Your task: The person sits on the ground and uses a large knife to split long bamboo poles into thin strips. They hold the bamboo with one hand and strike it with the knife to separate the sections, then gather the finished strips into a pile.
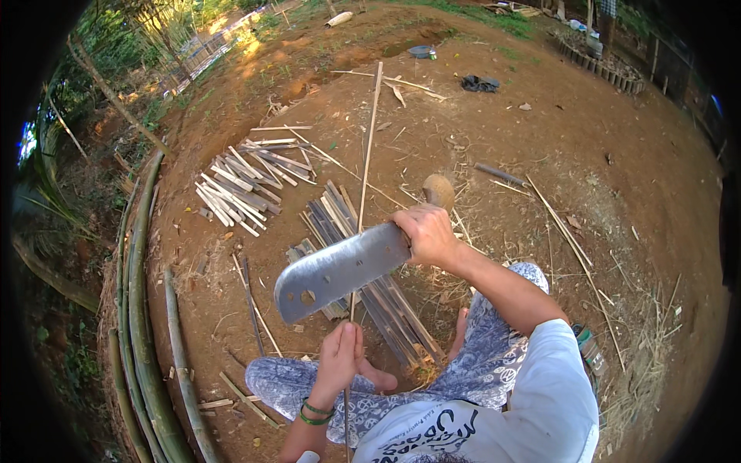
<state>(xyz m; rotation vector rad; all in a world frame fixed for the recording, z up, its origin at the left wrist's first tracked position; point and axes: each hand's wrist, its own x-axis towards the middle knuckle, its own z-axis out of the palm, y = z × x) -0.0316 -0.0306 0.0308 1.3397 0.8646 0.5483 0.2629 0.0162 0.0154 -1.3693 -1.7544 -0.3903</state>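
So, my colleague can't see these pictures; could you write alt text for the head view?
Right hand gripping a broad silver metal cleaver by its rounded wooden handle; left hand holding a long, pale bamboo strip passing behind the blade. Piled split sticks and green bamboo poles lie on brown soil.

Hands: two total, left hand [340, 356] and right hand [429, 233]. Cleaver [343, 268]: one, with one wooden handle [438, 190]. Held thin strip [370, 147]: one. Main strip piles: two, far-left pile [241, 187] plus middle pile [396, 310]; pieces overlap, many in each, exact count not possible. Poles [140, 309], left side: at least four. Bare feet [378, 378]: two. Green wristbands [315, 420]: two. Blue basin [421, 52], far: one. Black crumpled sheet [480, 83], far right: one. Short dark stick [499, 174], right: one. Loose long strips [557, 222], right: at least two. Patterned trousers [491, 336]: one pair. White shirt [552, 378]: one.
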